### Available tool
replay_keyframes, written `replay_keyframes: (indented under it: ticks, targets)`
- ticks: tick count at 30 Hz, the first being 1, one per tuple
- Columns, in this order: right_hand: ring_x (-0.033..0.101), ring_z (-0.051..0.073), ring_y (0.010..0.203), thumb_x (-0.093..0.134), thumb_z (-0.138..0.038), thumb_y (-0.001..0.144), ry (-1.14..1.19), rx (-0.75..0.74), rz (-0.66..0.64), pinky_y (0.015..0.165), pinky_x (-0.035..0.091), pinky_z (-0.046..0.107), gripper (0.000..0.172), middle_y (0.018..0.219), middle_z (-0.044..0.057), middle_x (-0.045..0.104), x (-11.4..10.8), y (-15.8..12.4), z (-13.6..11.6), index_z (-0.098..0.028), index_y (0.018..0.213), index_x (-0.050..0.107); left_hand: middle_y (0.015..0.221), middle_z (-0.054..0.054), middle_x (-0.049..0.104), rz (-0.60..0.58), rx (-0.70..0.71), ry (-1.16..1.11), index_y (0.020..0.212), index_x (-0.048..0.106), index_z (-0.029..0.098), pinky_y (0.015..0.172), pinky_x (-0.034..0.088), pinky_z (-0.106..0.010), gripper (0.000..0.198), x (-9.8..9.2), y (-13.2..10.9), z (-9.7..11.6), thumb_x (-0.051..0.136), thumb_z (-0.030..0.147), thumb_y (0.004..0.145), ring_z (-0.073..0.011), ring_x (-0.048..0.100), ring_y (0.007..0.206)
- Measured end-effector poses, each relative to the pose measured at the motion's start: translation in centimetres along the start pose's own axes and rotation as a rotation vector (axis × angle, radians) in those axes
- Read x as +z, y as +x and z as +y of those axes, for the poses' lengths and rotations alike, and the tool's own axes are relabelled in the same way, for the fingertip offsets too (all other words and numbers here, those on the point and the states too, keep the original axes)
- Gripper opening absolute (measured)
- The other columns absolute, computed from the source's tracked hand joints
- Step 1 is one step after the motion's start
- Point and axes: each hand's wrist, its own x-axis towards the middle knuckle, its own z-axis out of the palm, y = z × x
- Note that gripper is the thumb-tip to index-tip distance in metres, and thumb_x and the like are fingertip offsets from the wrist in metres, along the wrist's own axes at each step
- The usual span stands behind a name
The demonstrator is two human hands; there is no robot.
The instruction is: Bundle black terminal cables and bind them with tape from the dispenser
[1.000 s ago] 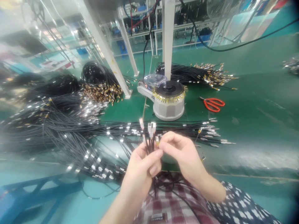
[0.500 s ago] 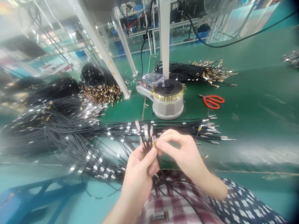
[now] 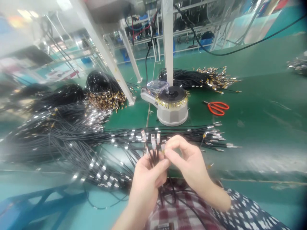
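Note:
Closed around a few black cables (image 3: pixel 153 155) is my left hand (image 3: pixel 150 175), low in front of me at the table's near edge. Metal connectors (image 3: pixel 153 140) stick up from the cable ends above my fingers. My right hand (image 3: pixel 187 159) pinches at one cable end (image 3: pixel 163 147) on the right side of the bunch, thumb and index finger together. A small yellowish piece shows at that end, partly hidden by the fingertips. The cables' lower lengths hang down over my checked apron.
A round white label dispenser (image 3: pixel 172 115) with yellow tabs stands ahead. Red-handled scissors (image 3: pixel 217 108) lie to its right. Black cable bundles (image 3: pixel 72 127) cover the left, another bundle (image 3: pixel 199 78) lies behind. White posts (image 3: pixel 169 44) rise from the green table (image 3: pixel 259 111).
Both hands have shifted slightly to the right and down in view with the cables. The right fingers stay pinched at the same cable end. The surroundings shift slightly with the head.

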Motion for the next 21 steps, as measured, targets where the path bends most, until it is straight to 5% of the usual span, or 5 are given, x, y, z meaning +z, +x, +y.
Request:
replay_keyframes:
  ticks: [5, 12, 18, 21]
  targets:
    - [0.055, 0.012, 0.063, 0.069, -0.018, 0.078, 0.103, 0.189, -0.115, 0.066, 0.044, 0.028, 0.019, 0.067, -0.002, 0.058, -0.6, 0.7, -0.5, -0.017, 0.060, 0.064, 0.060, 0.001, 0.060, 0.007, 0.034, 0.034, 0.072, 0.059, 0.012, 0.041, 0.015, -0.019, 0.020, -0.2, 0.0, 0.0, 0.077, 0.022, 0.073, 0.0008, 0.025, 0.038]
    - [0.055, 0.008, 0.047, 0.076, -0.030, 0.072, 0.417, 0.464, -0.410, 0.055, 0.044, 0.024, 0.020, 0.065, -0.001, 0.065, -1.8, 2.1, 0.1, -0.014, 0.065, 0.066, 0.056, 0.000, 0.061, -0.065, -0.013, 0.039, 0.073, 0.060, 0.012, 0.042, 0.014, -0.021, 0.024, -0.2, 0.1, 0.2, 0.079, 0.026, 0.070, 0.0000, 0.024, 0.036]
    - [0.057, 0.009, 0.051, 0.072, -0.035, 0.078, 0.478, 0.493, -0.534, 0.059, 0.045, 0.023, 0.022, 0.070, 0.000, 0.065, -2.6, 2.4, 0.4, -0.014, 0.070, 0.068, 0.055, 0.000, 0.060, -0.129, -0.071, 0.047, 0.067, 0.063, 0.012, 0.040, 0.012, -0.021, 0.024, 0.0, 0.1, 0.3, 0.081, 0.028, 0.067, 0.0011, 0.021, 0.034]
    - [0.059, 0.012, 0.068, 0.068, -0.035, 0.081, 0.365, 0.436, -0.437, 0.069, 0.049, 0.025, 0.020, 0.078, 0.002, 0.066, -4.9, 3.1, 0.0, -0.015, 0.074, 0.071, 0.049, 0.006, 0.049, -0.153, -0.060, 0.052, 0.074, 0.068, 0.012, 0.040, 0.014, -0.021, 0.022, 0.0, 0.0, 0.2, 0.080, 0.030, 0.069, 0.0003, 0.021, 0.035]
